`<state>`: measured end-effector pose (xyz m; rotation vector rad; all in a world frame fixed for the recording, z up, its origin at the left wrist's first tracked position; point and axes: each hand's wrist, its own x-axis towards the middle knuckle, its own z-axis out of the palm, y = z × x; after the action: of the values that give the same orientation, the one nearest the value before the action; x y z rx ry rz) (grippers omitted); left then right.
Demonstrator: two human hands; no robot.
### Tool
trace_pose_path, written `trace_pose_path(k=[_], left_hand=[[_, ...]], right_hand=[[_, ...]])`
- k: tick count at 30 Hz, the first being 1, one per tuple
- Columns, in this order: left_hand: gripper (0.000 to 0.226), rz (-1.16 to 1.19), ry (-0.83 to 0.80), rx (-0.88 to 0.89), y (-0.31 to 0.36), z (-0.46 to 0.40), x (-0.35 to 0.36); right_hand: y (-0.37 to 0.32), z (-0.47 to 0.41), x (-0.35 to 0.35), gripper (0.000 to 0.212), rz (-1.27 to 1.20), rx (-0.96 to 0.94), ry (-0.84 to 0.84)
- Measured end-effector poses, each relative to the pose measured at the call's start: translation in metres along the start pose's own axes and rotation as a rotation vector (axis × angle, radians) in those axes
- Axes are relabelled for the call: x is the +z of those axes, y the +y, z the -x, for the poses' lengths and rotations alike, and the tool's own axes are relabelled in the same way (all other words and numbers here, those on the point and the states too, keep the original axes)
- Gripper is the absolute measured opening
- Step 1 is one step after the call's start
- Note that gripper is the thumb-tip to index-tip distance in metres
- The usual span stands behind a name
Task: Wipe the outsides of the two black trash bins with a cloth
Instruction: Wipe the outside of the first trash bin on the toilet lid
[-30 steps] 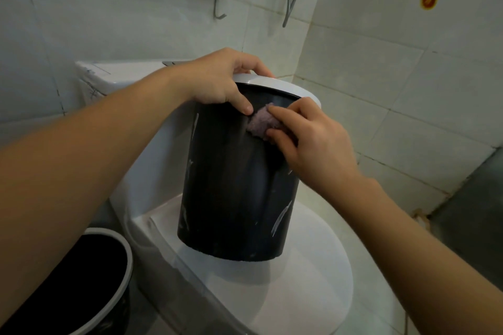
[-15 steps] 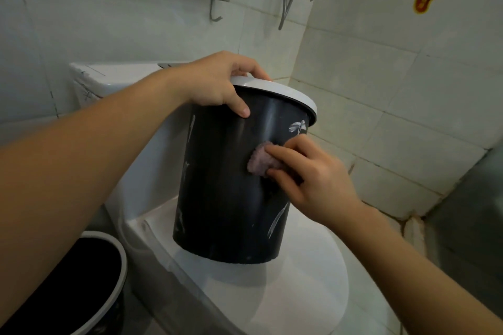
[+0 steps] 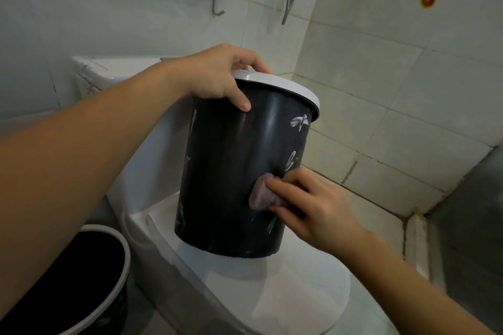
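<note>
Cloth, pinched in the right hand, has slid from rim to lower wall of the black bin. Left hand fingers curl over its rim. Probably one stroke done; the second bin waits.

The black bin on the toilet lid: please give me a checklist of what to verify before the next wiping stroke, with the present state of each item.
1. Left hand grips the white rim of the black bin: ok.
2. Bin's base rests on the toilet lid: ok, though the bin is tilted.
3. Right hand presses the purple cloth against the bin's wall: ok.
4. White marks beside the cloth are gone: not ok.
5. Far side of the bin is clean: cannot tell.
6. Second bin on the floor is wiped: cannot tell.
</note>
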<state>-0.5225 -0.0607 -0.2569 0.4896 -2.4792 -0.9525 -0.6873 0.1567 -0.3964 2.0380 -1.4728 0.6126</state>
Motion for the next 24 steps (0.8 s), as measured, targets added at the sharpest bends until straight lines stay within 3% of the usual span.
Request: trace_pose_path(k=[2, 7, 13, 21, 24], left_hand=[[0.059, 0.007, 0.001, 0.001, 0.0, 0.001, 0.0], [0.058, 0.011, 0.002, -0.003, 0.003, 0.0, 0.002], [0.057, 0.008, 0.011, -0.015, 0.0, 0.0, 0.0], [0.056, -0.004, 0.015, -0.035, 0.005, -0.002, 0.004], [0.056, 0.002, 0.02, -0.033, 0.004, -0.001, 0.004]], right_hand=[[0.002, 0.003, 0.0, 0.034, 0.015, -0.014, 0.001], [0.007, -0.007, 0.0, 0.034, 0.069, 0.187, 0.157], [-0.023, 0.024, 0.008, 0.029, 0.037, -0.046, -0.043], [-0.02, 0.018, 0.008, 0.031, 0.049, 0.181, 0.124], [-0.028, 0.029, 0.008, 0.027, 0.046, 0.036, -0.001]])
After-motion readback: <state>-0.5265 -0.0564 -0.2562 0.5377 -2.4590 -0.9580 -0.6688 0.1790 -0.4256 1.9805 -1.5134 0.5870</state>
